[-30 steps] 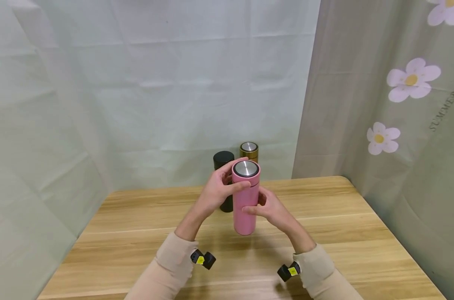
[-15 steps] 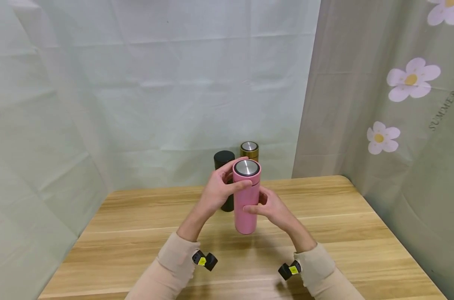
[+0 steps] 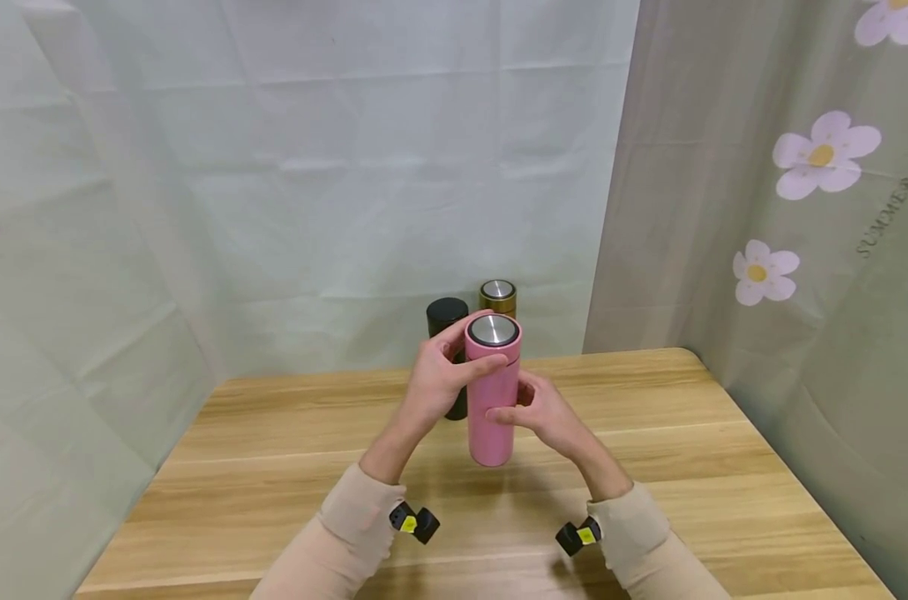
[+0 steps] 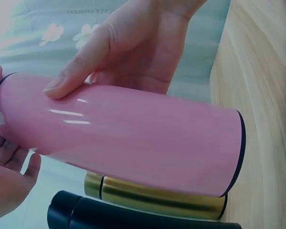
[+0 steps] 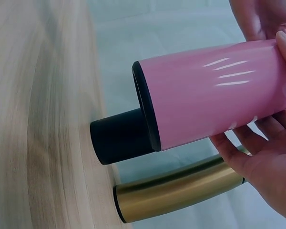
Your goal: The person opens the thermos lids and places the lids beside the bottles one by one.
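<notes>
A pink thermos [image 3: 491, 392] with a silver-topped lid is held upright between both hands, its base raised above the wooden table in the wrist views. My left hand [image 3: 439, 375] grips it around the lid, thumb across the front just at the dark seam. Lower on the body, my right hand [image 3: 540, 412] holds it from the right with the thumb on the front. In the left wrist view, the right hand [image 4: 138, 47] lies along the pink side. Behind stand a black thermos [image 3: 446, 315] and a gold thermos [image 3: 498, 298], both partly hidden by the pink one and the left hand.
The wooden table [image 3: 274, 467] spreads to both sides of the arms. A pale cloth [image 3: 394, 183] hangs behind it, and a grey curtain with flowers [image 3: 694, 208] hangs at the right. Each sleeve cuff carries a small black camera.
The left wrist has shifted slightly to the right, and its thumb has slid a little further right across the lid. Both hands keep hold of the pink thermos.
</notes>
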